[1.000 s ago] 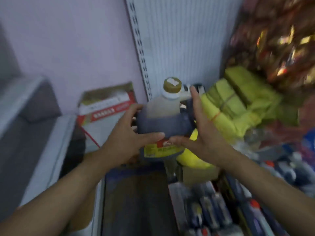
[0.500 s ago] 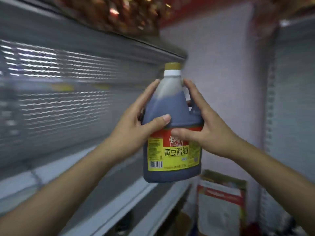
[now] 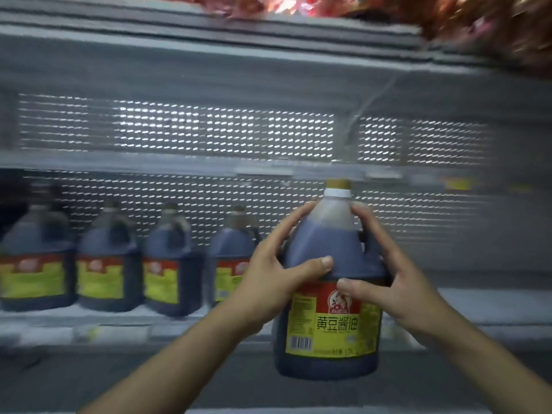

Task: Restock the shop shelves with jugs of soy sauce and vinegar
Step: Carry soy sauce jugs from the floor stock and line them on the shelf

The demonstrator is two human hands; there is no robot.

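I hold a dark soy sauce jug (image 3: 330, 333) with a gold cap and a red and yellow label upright in the air, in front of the shelf edge. My left hand (image 3: 270, 273) grips its left shoulder, thumb across the front. My right hand (image 3: 388, 276) clasps the right side by the handle. Several matching soy sauce jugs (image 3: 104, 264) stand in a row on the white shelf (image 3: 484, 306) to the left, the nearest one partly hidden behind my left hand.
The shelf has a perforated metal back panel (image 3: 224, 132) and another shelf board (image 3: 179, 165) just above the jugs. Red and gold goods (image 3: 478, 22) sit on the top shelf at upper right. Bare shelf space lies to the right of the held jug.
I have carried the jug from the box area up to the shelf, and my view has swung left, bringing the row of shelved jugs into sight. Both hands keep the same grip.
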